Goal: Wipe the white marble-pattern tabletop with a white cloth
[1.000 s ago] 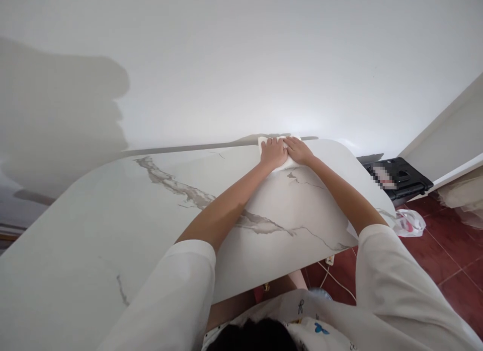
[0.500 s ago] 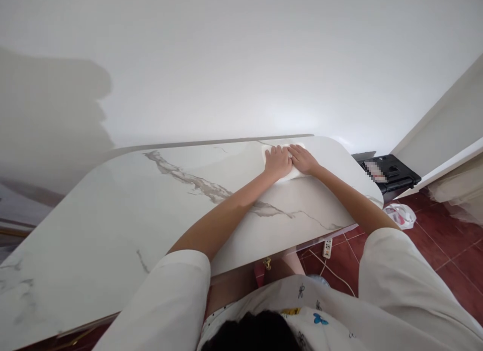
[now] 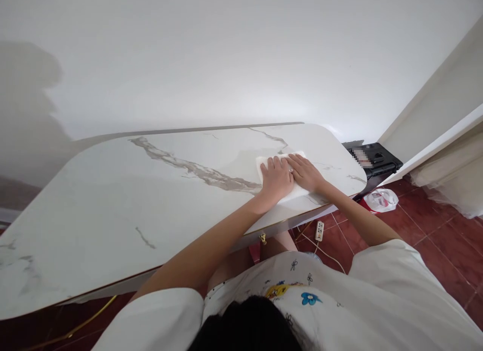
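Hands (image 3: 277,179) (image 3: 305,173) on cloth (image 3: 298,191) atop marbled tabletop (image 3: 101,205)

Under the hands (image 3: 277,180): white sheet (image 3: 296,191), matt, soft-looking; cloth or paper, can't tell. Counter (image 3: 181,205) around it smooth, low sheen, stone-look veining. Wall (image 3: 226,54) beyond the hands: smooth, faint sheen. Nearer than the hands: gold-coloured knob (image 3: 263,238), shiny metal by its look; power strip (image 3: 319,231), hard white plastic; shirt (image 3: 358,300), matt cloth. Right of the hands: case (image 3: 382,158), black plastic, slightly glossy; bag (image 3: 384,200), thin crinkled plastic; floor (image 3: 430,230), smooth red tile; curtain (image 3: 453,174), sheer, gathered fabric.
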A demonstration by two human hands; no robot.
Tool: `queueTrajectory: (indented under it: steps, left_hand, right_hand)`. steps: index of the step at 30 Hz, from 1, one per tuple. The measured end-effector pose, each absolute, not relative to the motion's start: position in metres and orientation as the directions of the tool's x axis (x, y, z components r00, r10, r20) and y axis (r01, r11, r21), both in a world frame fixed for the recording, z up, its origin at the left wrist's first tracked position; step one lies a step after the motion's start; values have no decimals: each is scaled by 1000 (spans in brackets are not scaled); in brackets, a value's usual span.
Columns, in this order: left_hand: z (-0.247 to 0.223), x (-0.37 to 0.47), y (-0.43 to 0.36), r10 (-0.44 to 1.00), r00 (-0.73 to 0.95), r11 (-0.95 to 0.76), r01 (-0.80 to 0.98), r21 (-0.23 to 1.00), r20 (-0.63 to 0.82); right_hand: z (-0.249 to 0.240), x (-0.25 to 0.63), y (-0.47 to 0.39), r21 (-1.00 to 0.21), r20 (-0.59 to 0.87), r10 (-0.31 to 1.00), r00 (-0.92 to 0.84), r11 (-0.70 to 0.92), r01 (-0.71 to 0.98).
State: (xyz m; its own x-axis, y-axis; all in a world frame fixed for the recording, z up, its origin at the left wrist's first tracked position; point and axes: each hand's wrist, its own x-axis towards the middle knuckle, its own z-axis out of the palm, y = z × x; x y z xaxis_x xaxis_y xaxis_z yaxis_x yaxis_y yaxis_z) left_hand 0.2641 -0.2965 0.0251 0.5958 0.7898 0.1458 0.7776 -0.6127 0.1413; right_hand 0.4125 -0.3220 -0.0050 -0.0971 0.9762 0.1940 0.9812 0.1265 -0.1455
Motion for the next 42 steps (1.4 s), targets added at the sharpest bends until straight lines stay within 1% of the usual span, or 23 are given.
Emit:
queueTrajectory:
  steps: [8,14,19,25,29,34,42]
  left_hand:
    - [20,248,-341,783,593,-619,775,130,189]
    - [20,252,-343,792,586,-608,782,137,169]
    - [19,269,-347,791,592,-610,783,122,153]
    - [22,285,-344,764,641,-645,752,137,76]
    - [22,284,-320,753,653,-657,736,162,86]
    - [19,289,-278,768,622,-640,747,180,154]
    - [16,303,-220,783,602,-622,751,221,157]
  right_hand:
    - [-6,398,-365,-150,193,977,-88,118,982]
    - [-4,400,-366,-168,203,972,-119,154,974]
    - [-5,421,-371,-183,223,961,-165,207,961]
    - [-3,441,-375,-204,208,969,-136,179,963]
    - [-3,440,-353,-198,216,970,-111,155,968]
    - [-9,444,-303,-205,261,957,-123,180,962]
    - [-12,457,-239,-197,262,960,-101,156,968]
